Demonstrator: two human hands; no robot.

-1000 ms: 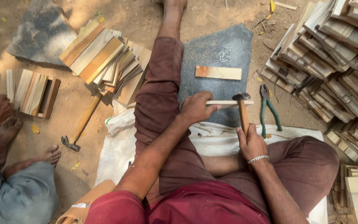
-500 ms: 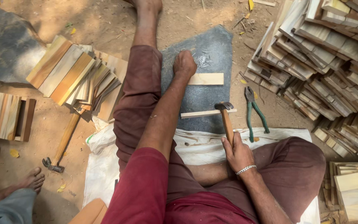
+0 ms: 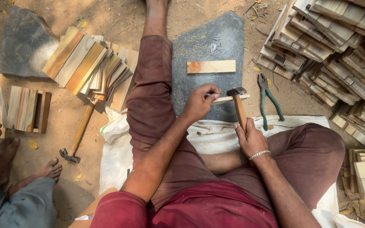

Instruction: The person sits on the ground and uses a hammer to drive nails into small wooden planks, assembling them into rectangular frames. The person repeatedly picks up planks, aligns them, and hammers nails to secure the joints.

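At the far left a second person sat with bare feet (image 3: 43, 171) on the dirt, beside a small finished wooden box (image 3: 22, 109) and a spare hammer (image 3: 77, 135) lying on the ground. Next came a fanned heap of flat wooden boards (image 3: 87, 69).

In the middle, the seated worker's left hand (image 3: 199, 102) pinched a thin wooden slat (image 3: 230, 99) between thumb and curled fingers, steadying it on the dark stone slab (image 3: 199, 50). I could not tell whether a nail was already stood on it. A second, wider strip of wood (image 3: 211, 66) lay flat farther up the slab, just below a loose scatter of nails (image 3: 213, 45).

The right hand (image 3: 251, 139) was wrapped tight around the handle of a hammer (image 3: 238, 105), its head hanging just over the slat's end. To my eye the joining had hardly begun: the two pieces lay apart, nothing fastened yet.

Green-handled pliers (image 3: 269, 97) rested on the dirt to the right, before tall stacks of cut slats (image 3: 339, 55).
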